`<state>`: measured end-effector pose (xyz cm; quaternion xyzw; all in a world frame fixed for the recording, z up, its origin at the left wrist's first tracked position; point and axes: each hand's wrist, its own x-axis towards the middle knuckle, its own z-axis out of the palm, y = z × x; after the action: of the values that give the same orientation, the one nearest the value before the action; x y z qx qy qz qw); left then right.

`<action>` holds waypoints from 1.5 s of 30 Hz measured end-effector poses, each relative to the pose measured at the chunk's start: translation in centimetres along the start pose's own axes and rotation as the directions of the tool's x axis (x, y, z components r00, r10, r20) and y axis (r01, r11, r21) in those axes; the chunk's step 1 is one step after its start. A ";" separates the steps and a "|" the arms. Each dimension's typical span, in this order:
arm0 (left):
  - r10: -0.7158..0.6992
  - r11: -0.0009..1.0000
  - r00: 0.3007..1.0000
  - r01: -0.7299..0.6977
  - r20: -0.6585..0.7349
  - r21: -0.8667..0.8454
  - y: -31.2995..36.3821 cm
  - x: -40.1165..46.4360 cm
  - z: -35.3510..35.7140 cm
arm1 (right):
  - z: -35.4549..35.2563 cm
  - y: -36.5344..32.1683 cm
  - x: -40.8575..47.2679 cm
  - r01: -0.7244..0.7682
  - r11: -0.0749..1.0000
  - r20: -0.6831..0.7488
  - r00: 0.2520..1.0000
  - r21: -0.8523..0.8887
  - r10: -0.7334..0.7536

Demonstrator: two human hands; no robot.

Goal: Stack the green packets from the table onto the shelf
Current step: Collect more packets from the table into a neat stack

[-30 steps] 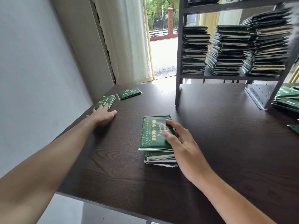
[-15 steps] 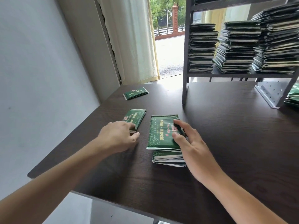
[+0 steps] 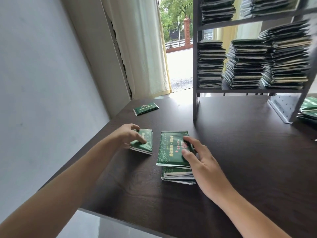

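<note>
A small stack of green packets (image 3: 171, 152) lies in the middle of the dark table (image 3: 240, 160). My right hand (image 3: 199, 157) rests on its right side, fingers spread over the top packet. Just left of the stack, my left hand (image 3: 127, 134) grips a single green packet (image 3: 145, 143) by its left edge, thumb on top, its near end lifted slightly off the table. Another green packet (image 3: 145, 108) lies alone at the far left corner. The grey shelf (image 3: 240, 91) stands at the back right, holding several tall stacks of packets (image 3: 243, 64).
More green packets (image 3: 308, 109) lie on the table right of the shelf, beside a perforated metal bracket (image 3: 284, 107). A pale wall runs along the left. A curtain and an open doorway are behind the table.
My left hand has dragged the single packet from the far left toward the stack and now lifts it by its edge. My right hand has stayed on the stack.
</note>
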<state>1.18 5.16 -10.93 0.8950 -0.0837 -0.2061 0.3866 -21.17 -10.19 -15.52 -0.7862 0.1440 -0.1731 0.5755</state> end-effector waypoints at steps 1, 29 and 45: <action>0.007 0.999 1.000 -0.007 0.004 -0.043 0.2 -0.3 -0.2 | -0.1 0.0 0.0 0.004 1.000 -0.001 1.000 -0.003 -0.004; 0.308 0.942 0.908 -0.249 0.284 -0.225 1.9 -8.7 4.8 | 0.0 -0.2 0.0 0.018 0.998 0.004 1.000 0.058 -0.018; 0.446 0.871 0.876 -0.377 -0.185 0.313 2.3 4.3 2.9 | 0.1 -0.3 -0.2 0.005 0.999 -0.019 1.000 0.049 -0.004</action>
<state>3.84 0.34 -12.39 0.9187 -0.2512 0.0100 0.3047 -21.30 -9.89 -15.33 -0.7703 0.1435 -0.1853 0.5930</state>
